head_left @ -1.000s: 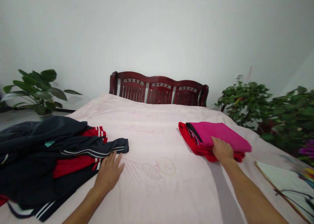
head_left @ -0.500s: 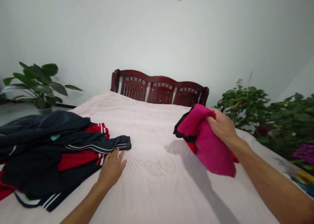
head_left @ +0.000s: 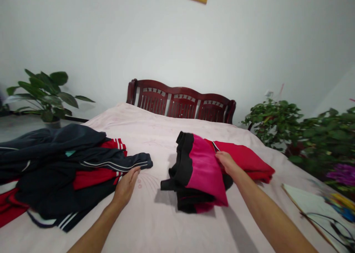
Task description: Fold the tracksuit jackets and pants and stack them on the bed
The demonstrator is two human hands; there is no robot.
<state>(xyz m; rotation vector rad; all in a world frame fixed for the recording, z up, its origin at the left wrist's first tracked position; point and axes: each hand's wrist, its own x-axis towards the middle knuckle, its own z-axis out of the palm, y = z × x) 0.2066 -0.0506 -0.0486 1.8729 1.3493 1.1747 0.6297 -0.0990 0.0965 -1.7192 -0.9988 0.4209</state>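
My right hand (head_left: 227, 162) is closed on the right edge of a magenta garment with black trim (head_left: 206, 171). The garment is folded over in layers and hangs just above the bed sheet, throwing a shadow. Behind that hand lies a folded red garment (head_left: 246, 159). On the other side, my left hand (head_left: 126, 184) rests with fingers stretched out against a navy sleeve with white stripes (head_left: 119, 163). The sleeve belongs to a loose heap of navy and red clothes (head_left: 50, 175) at the left.
A pale pink sheet (head_left: 155, 227) covers the bed. A dark red wooden bench back (head_left: 181, 101) stands beyond it. Potted plants (head_left: 48, 90) flank both sides. At the right edge lie a notebook (head_left: 307, 197) and dark-framed glasses (head_left: 341, 234).
My right hand has moved left and brought the magenta garment with it, turning its black-trimmed side into view. The folded red garment behind is now uncovered. My left hand stays by the sleeve.
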